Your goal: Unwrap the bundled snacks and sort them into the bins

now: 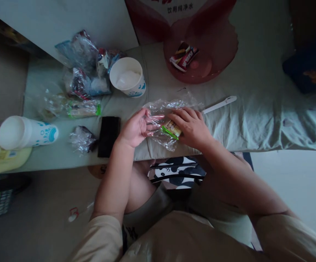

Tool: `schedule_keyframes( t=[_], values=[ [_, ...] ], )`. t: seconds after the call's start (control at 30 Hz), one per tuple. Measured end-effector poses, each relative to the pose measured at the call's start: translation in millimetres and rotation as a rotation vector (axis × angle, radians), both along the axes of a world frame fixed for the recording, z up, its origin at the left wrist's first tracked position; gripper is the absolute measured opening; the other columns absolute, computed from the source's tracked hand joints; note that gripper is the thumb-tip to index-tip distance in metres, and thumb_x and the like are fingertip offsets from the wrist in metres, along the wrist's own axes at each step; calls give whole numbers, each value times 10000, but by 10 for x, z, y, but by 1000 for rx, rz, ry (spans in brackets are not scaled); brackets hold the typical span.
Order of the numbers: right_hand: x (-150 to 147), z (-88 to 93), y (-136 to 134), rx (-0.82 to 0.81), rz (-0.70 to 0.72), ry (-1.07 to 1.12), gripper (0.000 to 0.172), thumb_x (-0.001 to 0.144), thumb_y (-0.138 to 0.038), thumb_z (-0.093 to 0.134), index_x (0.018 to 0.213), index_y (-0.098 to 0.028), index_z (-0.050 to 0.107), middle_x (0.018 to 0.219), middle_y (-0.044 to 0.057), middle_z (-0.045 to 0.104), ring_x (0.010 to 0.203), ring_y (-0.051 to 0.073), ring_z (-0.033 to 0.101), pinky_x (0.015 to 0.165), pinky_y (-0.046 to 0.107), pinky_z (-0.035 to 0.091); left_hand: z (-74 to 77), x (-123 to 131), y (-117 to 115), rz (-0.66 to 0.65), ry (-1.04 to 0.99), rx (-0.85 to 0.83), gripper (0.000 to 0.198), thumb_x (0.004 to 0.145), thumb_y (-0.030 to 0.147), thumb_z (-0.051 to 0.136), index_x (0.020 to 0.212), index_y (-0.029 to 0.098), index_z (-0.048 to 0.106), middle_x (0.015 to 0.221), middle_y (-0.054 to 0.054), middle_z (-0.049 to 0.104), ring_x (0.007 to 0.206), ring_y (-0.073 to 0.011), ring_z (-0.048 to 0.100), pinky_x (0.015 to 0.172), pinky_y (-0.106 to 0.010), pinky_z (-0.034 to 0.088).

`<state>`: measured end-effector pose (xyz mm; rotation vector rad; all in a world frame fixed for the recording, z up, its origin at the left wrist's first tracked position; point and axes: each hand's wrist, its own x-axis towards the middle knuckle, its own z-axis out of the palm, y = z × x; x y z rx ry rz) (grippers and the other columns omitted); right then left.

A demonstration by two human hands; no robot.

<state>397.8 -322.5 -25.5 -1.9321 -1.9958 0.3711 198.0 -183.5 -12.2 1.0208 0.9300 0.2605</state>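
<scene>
A clear, crinkled plastic bag point(160, 107) lies on the cloth-covered surface in front of me. Under my right hand point(192, 127) is a small packet point(173, 127) with a bright green edge; the fingers curve over its upper side and press it. My left hand point(140, 127) is at the bag's left side, palm turned up, its fingers apart and touching or partly under the clear film. Whether those fingers pinch any film is not clear, but they look spread. A white plastic knife-like utensil point(219, 104) lies to the right of the bag.
A black phone point(109, 136), a dark wrapped item point(83, 139) and a green-edged packet point(84, 108) lie left. Beyond them are crumpled wrappers point(84, 54), an upright paper cup point(127, 78) and a tipped cup point(28, 133). A red translucent bowl point(215, 62) holds a snack packet point(184, 56).
</scene>
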Motion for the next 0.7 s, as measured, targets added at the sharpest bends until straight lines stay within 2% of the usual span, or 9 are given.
schedule_keyframes(
  t=[0.1,0.17,0.27,0.33,0.4,0.47,0.53,0.63,0.7],
  values=[
    [53,-18,8,41,-30,60,591,889,-215,612,1477,-263,586,1519,124,607,1407,370,493,1101,540,419,35,13,10,-54,-30,9,551,788,769,671,874,248,514,1106,-100,781,959,-306,780,424,-241,395],
    [87,-39,13,65,-39,123,539,924,-253,600,1463,-261,592,1503,120,616,1398,344,509,1113,516,427,24,31,12,-34,-39,61,546,817,779,626,885,248,513,1123,-104,775,1046,-318,769,475,-270,475],
    [110,-68,21,70,-46,192,464,948,-285,597,1409,-241,628,1476,121,634,1366,330,541,1121,501,431,-29,63,-6,64,-27,149,533,846,766,593,900,244,498,1129,-107,766,1144,-311,741,655,-354,613],
    [106,-80,28,69,-51,205,443,948,-293,599,1385,-236,643,1459,124,643,1356,331,549,1128,500,425,-67,72,-41,83,-43,174,500,815,687,687,941,245,491,1190,-101,749,1179,-301,726,775,-396,641],
    [100,-89,37,73,-55,199,450,946,-298,599,1388,-227,640,1450,133,645,1349,330,552,1132,495,424,-92,72,-98,32,-96,162,490,751,527,803,1008,254,487,1310,-87,712,1187,-285,718,862,-422,636],
    [102,-101,48,92,-52,197,468,936,-301,597,1392,-206,632,1432,148,651,1329,330,564,1133,490,430,-102,79,-167,-10,-169,114,534,682,342,850,1062,269,482,1395,-63,675,1152,-250,722,919,-424,617],
    [116,-121,59,137,-37,205,504,901,-298,607,1392,-183,620,1413,164,657,1310,339,575,1135,503,435,-96,108,-231,14,-229,51,580,626,204,839,1083,275,488,1403,-42,672,1106,-208,723,953,-396,594],
    [139,-159,64,201,21,225,687,795,-287,633,1468,-175,551,1461,170,621,1354,367,545,1170,558,412,-59,183,-279,148,-285,-16,579,564,68,782,1037,254,508,1319,-24,708,1107,-187,709,956,-334,561],
    [140,-180,60,214,71,236,793,756,-271,612,1535,-189,486,1523,161,572,1418,376,498,1206,588,379,-19,225,-275,242,-307,-59,518,548,39,727,979,233,516,1219,-24,738,1092,-195,709,914,-306,557]
  ],
)
